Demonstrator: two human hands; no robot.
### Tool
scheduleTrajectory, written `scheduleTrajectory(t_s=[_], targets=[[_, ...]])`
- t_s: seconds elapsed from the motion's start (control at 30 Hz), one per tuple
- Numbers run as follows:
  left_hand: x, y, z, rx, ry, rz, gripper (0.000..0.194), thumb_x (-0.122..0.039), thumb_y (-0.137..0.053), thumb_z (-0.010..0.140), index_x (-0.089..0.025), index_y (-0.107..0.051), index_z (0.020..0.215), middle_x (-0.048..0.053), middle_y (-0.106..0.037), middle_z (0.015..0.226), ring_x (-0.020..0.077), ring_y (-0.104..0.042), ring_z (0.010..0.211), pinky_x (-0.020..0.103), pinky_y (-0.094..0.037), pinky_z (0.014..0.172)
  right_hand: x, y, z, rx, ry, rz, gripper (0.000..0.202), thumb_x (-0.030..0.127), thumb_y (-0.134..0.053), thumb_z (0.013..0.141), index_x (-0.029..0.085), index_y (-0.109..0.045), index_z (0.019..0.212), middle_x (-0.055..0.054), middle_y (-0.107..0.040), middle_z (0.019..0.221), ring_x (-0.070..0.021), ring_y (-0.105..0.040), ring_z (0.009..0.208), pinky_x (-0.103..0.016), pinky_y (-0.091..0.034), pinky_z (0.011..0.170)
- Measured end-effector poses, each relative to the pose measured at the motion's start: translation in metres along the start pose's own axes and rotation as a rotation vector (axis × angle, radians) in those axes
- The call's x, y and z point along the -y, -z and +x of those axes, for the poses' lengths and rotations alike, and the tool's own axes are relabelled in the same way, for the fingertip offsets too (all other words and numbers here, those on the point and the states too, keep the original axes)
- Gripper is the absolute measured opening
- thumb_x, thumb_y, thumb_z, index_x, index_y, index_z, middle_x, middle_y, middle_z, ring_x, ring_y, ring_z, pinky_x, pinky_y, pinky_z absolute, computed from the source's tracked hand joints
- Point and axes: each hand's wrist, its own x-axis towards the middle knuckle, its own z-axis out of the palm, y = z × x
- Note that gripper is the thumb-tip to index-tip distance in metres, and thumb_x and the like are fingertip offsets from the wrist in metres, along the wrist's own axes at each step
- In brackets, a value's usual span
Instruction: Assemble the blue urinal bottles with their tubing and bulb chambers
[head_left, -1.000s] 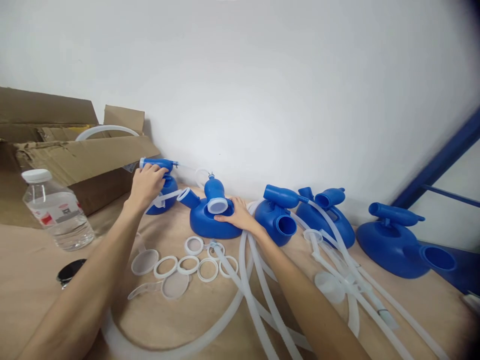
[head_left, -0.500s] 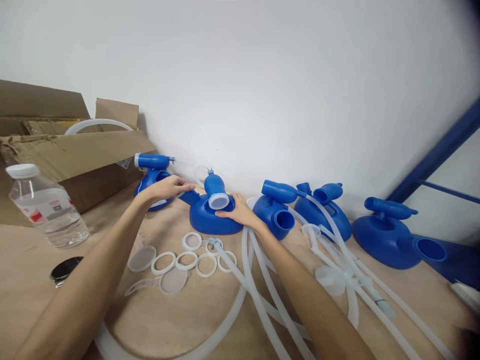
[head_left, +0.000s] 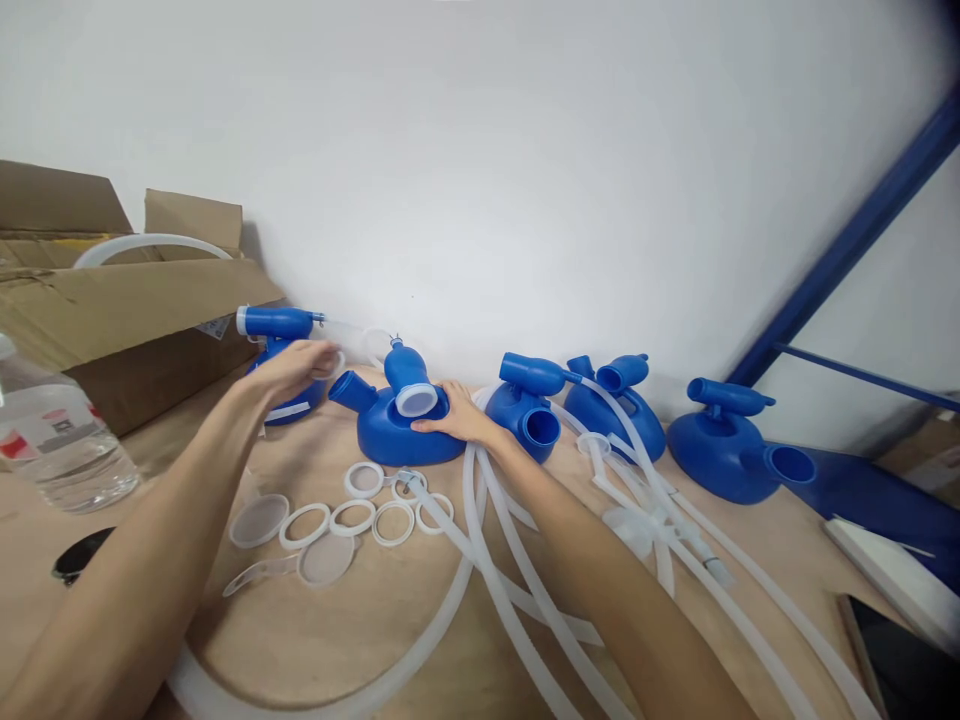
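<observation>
My right hand [head_left: 454, 415] grips the right end of a blue bottle [head_left: 401, 432], which stands on the table. On top of the bottle a smaller blue piece [head_left: 405, 368] carries a white ring cap [head_left: 417, 401] facing me. Its slanted neck [head_left: 351, 391] is uncovered at the left. Left of that neck, my left hand [head_left: 304, 362] is pinched on a small pale ring [head_left: 337, 364], partly hidden by the fingers. Behind the left hand stands another blue bottle [head_left: 279, 322]. White rings [head_left: 352, 517] and clear lids [head_left: 326, 560] lie in front.
Three more blue bottles [head_left: 720, 450] stand to the right, with pale hoses [head_left: 517, 620] across the table [head_left: 300, 640]. At the left are a cardboard box [head_left: 135, 310] and a water bottle [head_left: 67, 440]. A dark tablet-like object [head_left: 900, 650] lies at the lower right.
My left hand has moved left, away from the bottle's slanted neck, and a pale ring now shows at its fingers. My right hand keeps its grip. The view has shifted right.
</observation>
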Motion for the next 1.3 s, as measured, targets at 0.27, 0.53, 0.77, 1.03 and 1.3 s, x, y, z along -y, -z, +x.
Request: scheduleTrajectory(t_s=[0.27, 0.53, 0.77, 1.03, 1.3], targets=[[-0.044, 0.027, -0.017, 0.201, 0.112, 0.398, 0.042, -0.058, -0.067, 0.075, -0.019, -0.064, 0.06, 0.002, -0.056, 0.055, 0.0169, -0.046, 0.055, 0.029, -0.031, 0.054, 0.002, 0.001, -0.002, -0.007, 0.015, 0.016, 0.076, 0.063, -0.087, 0.067, 0.024, -0.058, 0.126, -0.007, -0.057, 0.124, -0.0304, -0.051, 0.126, -0.048, -0.041, 0.11], [-0.091, -0.035, -0.03, 0.734, -0.016, 0.474, 0.024, -0.043, -0.081, 0.063, -0.021, -0.071, 0.061, 0.003, -0.073, 0.069, 0.0219, -0.064, 0.065, 0.029, -0.044, 0.06, 0.005, -0.001, -0.003, -0.032, -0.02, 0.008, 0.083, 0.062, -0.088, 0.066, 0.022, -0.057, 0.133, -0.011, -0.058, 0.132, -0.0321, -0.049, 0.134, -0.049, -0.038, 0.115], [-0.084, -0.008, -0.02, 0.106, -0.215, 0.614, 0.04, -0.056, -0.067, 0.08, -0.02, -0.07, 0.098, 0.008, -0.073, 0.092, 0.028, -0.066, 0.085, 0.033, -0.045, 0.068, 0.027, 0.007, -0.012, 0.032, -0.008, -0.04, 0.117, 0.058, -0.085, 0.073, 0.022, -0.021, 0.164, -0.021, -0.032, 0.166, -0.0414, -0.028, 0.155, -0.064, -0.018, 0.125], [-0.033, -0.031, 0.001, 0.175, -0.226, 0.412, 0.106, -0.066, -0.065, 0.081, -0.026, -0.017, 0.167, 0.015, -0.063, 0.139, 0.0303, -0.07, 0.107, 0.033, -0.05, 0.087, 0.088, 0.021, -0.032, -0.094, 0.249, -0.107, 0.081, 0.052, -0.078, 0.085, 0.032, -0.039, 0.153, -0.013, -0.037, 0.155, -0.0344, -0.041, 0.147, -0.055, -0.038, 0.12], [-0.021, -0.046, 0.005, -0.025, -0.27, 0.594, 0.093, -0.073, -0.058, 0.087, -0.025, -0.029, 0.162, 0.012, -0.078, 0.099, 0.0374, -0.075, 0.094, 0.036, -0.051, 0.08, 0.099, 0.004, -0.02, -0.149, 0.227, -0.241, 0.022, 0.027, -0.067, 0.091, 0.024, -0.058, 0.11, -0.01, -0.053, 0.14, -0.0288, -0.064, 0.113, -0.041, -0.053, 0.092]])
